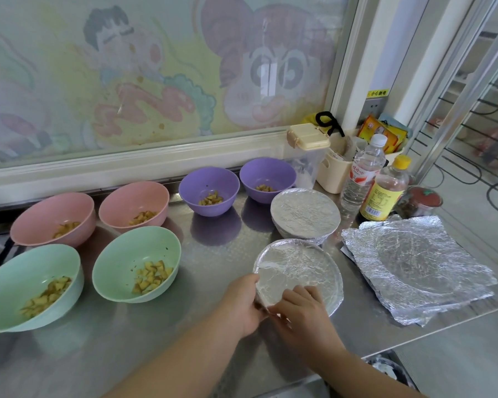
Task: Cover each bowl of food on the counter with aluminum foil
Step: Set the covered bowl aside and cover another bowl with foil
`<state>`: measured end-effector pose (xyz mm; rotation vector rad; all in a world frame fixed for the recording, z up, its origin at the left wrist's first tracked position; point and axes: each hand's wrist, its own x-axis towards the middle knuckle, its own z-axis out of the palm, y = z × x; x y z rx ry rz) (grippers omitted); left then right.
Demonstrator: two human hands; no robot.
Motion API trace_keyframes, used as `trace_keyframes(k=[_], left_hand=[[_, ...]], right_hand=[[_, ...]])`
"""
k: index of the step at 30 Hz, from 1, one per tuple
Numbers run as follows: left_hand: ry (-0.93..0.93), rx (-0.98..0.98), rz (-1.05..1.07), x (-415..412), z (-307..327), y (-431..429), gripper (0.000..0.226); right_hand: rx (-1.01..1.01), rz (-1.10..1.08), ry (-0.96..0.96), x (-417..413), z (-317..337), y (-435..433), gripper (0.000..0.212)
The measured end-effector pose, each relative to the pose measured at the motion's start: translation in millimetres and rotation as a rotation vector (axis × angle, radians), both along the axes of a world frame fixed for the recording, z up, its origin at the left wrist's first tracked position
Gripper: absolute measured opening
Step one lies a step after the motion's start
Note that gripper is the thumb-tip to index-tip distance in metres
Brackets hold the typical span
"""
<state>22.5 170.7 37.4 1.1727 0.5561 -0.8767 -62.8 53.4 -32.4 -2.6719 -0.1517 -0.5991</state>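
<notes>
Six open bowls point(133, 245) fill left and centre. Right of them, one foil-covered bowl point(305, 211) stands behind another; foil sheets point(414, 262) lie far right.

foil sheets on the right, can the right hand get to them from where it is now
Probably yes. The foil sheets lie flat on the counter just right of the near covered bowl that the right hand holds, with nothing standing between; the bottles sit farther back.

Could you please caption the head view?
Left hand and right hand grip the near foil-covered bowl; six bowls of food sit uncovered.
</notes>
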Motion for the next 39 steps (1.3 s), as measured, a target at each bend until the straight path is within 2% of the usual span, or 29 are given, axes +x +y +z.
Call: trace_keyframes(k=[4,10,17,21,25,27,30,32,33,36,39], left_hand=[[0.035,-0.043,-0.044,-3.5,-2.8,-11.2,0.023],[0.057,-0.040,0.082,-1.4,-15.4,-20.6,0.021],[0.007,0.003,0.253,-0.4,-30.4,-28.4,0.038],[-0.003,0.059,0.207,0.8,-34.2,-27.1,0.046],[-0.050,0.153,-0.023,3.7,-39.6,-7.0,0.044],[-0.311,0.339,-0.086,8.2,-42.2,7.6,0.034],[-1.023,0.574,-0.225,15.4,-44.7,30.6,0.042],[-1.477,0.611,-0.443,19.3,-46.7,40.5,0.049],[-1.637,0.646,-0.585,20.6,-46.4,44.5,0.049],[-1.948,0.717,-0.887,26.2,-44.9,55.3,0.036],[-2.075,0.705,-0.953,32.4,-42.1,60.5,0.021]], right_hand=[[0.011,0.072,0.047,-4.8,-2.0,-5.6,0.020],[0.052,0.082,0.065,-1.0,3.6,-9.3,0.019],[0.056,0.093,0.081,0.5,4.3,-9.5,0.016],[0.068,0.114,0.082,0.5,3.3,-12.2,0.012],[-0.011,0.162,0.029,-0.9,5.5,-22.9,0.003],[-0.095,0.160,0.001,-4.3,9.7,-33.1,0.011],[-0.143,0.103,-0.030,-9.2,18.7,-35.1,0.028],[-0.145,0.064,-0.055,-8.0,21.3,-23.5,0.030],[-0.151,0.043,-0.060,-5.9,20.7,-15.7,0.027],[-0.163,-0.022,-0.068,0.1,10.7,1.2,0.011],[-0.132,-0.066,-0.096,1.1,0.8,3.6,0.008]])
